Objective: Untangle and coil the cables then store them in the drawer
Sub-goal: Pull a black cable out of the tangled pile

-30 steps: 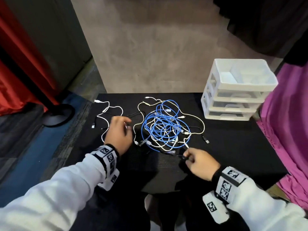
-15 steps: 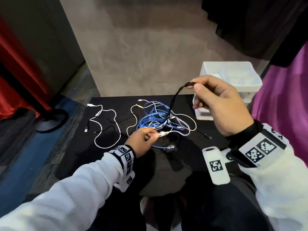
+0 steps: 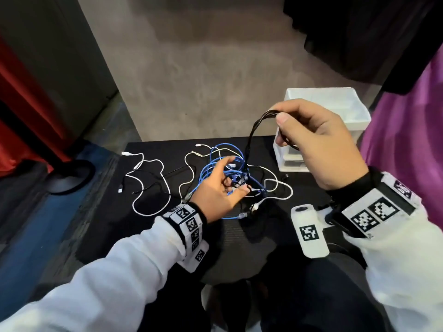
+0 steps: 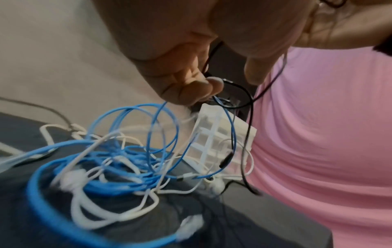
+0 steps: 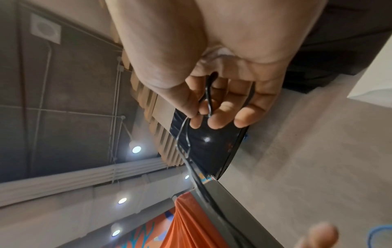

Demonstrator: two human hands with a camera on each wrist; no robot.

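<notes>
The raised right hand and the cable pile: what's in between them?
In the head view, only the black cable spans that gap, hanging from the right hand down into the tangled cable pile; otherwise bare.

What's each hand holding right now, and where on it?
Right hand pinches the black cable at a bend in its run, lifted above the tangle. Left hand is in the blue cable pile; its hold is unclear.

Dim indoor light; ceiling spots (image 5: 136,149) glare; wrist views blurred, edges wide-angle warped.
</notes>
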